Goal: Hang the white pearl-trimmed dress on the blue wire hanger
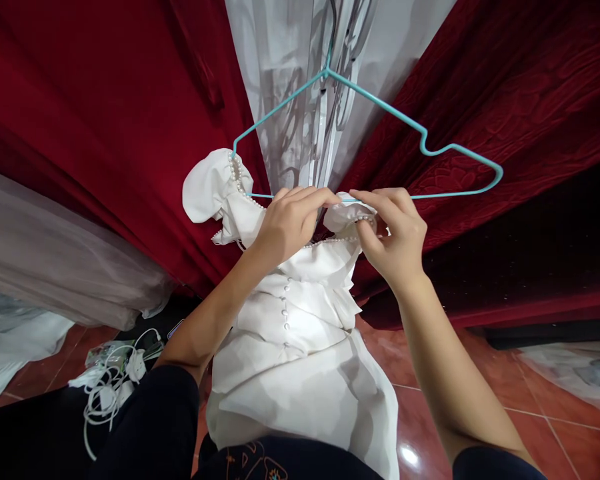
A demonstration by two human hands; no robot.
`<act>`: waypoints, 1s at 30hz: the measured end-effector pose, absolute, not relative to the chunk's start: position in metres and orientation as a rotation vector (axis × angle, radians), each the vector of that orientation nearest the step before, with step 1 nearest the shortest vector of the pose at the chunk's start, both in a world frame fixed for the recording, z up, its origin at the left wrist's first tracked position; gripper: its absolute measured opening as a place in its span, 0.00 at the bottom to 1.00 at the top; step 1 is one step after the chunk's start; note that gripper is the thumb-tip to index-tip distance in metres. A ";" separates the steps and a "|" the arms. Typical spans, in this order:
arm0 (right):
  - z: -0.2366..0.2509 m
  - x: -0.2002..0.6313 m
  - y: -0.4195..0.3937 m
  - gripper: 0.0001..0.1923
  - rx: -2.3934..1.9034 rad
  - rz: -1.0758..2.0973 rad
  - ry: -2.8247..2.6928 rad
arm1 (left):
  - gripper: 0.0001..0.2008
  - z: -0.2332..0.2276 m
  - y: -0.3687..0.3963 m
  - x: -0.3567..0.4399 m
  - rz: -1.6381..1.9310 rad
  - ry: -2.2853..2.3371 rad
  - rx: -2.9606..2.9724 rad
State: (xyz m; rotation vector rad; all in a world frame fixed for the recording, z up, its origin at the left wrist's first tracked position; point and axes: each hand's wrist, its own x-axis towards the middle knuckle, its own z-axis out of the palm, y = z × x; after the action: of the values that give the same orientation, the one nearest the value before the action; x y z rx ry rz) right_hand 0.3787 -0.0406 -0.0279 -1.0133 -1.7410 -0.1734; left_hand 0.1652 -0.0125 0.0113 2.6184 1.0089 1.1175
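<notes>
A white dress (300, 347) with a row of buttons and pearl trim hangs down in front of me. Its left puffed sleeve (215, 190) sits over the left end of a turquoise wire hanger (430, 150). My left hand (290, 223) pinches the neckline fabric at the hanger's bottom bar. My right hand (395, 233) grips the bunched right sleeve with its pearl edge, just under the bar. The hanger's right end stands bare. The hook goes up into pale curtains and is partly hidden.
Dark red velvet drapes (505, 87) hang on both sides, with a white sheer curtain (290, 80) between them. Tangled white cables and chargers (110, 383) lie on the red tiled floor (480, 407) at lower left. Grey-white cloth (55, 267) lies at left.
</notes>
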 end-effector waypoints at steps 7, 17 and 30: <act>-0.037 0.426 -0.041 0.25 -0.944 -0.444 -1.354 | 0.21 0.027 -0.022 0.166 1.068 1.074 2.485; 0.032 0.465 -0.012 0.07 -0.895 -0.264 -1.163 | 0.22 0.037 -0.038 0.161 0.975 1.150 2.459; 0.029 0.416 -0.021 0.08 -0.954 -0.178 -1.251 | 0.23 0.035 -0.036 0.154 0.963 1.249 2.528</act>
State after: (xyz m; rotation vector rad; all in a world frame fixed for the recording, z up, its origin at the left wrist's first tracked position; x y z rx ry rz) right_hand 0.4162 -0.0213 0.0290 -0.9540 -1.2508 -0.1777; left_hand 0.1544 -0.0355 0.0347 2.5284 1.2490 0.9627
